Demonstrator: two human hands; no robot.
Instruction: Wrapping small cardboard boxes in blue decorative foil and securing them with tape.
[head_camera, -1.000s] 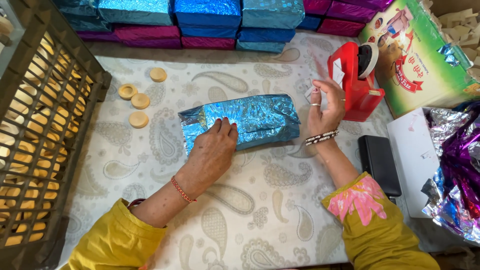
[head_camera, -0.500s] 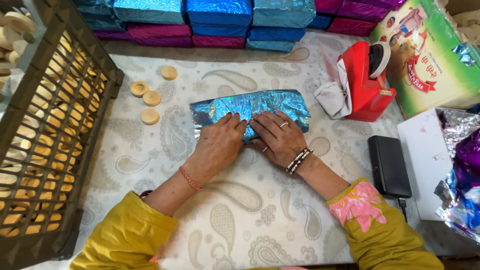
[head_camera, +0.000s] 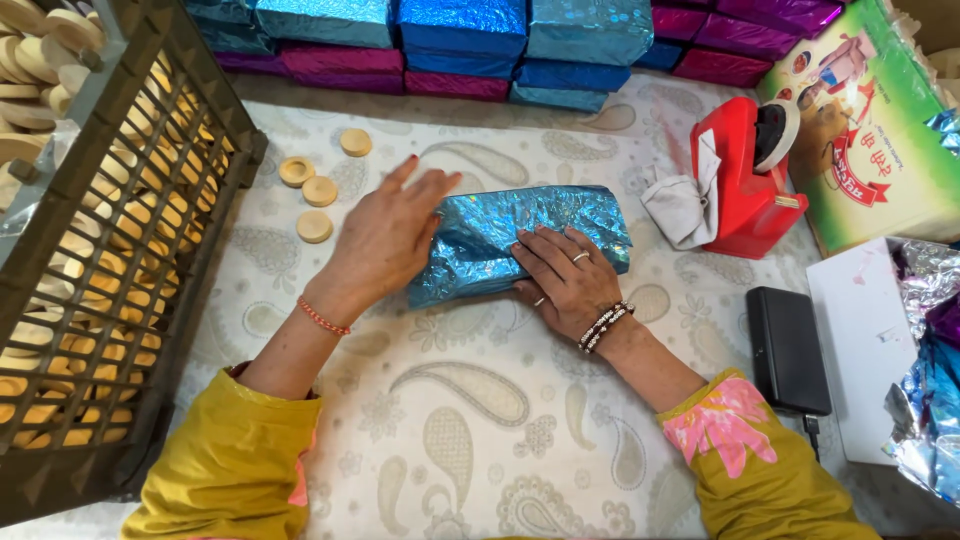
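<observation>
Blue foil packet (head_camera: 520, 240) looks mostly wrapped; its left end seems unfinished. Left hand (head_camera: 385, 240), fingers spread, presses that end; right hand (head_camera: 560, 275) lies flat on top.

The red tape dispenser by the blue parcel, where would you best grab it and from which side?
Probably the red tape dispenser's upright body below the roll, from above and the near side: a cloth hangs on its left and a green box crowds its right.
</observation>
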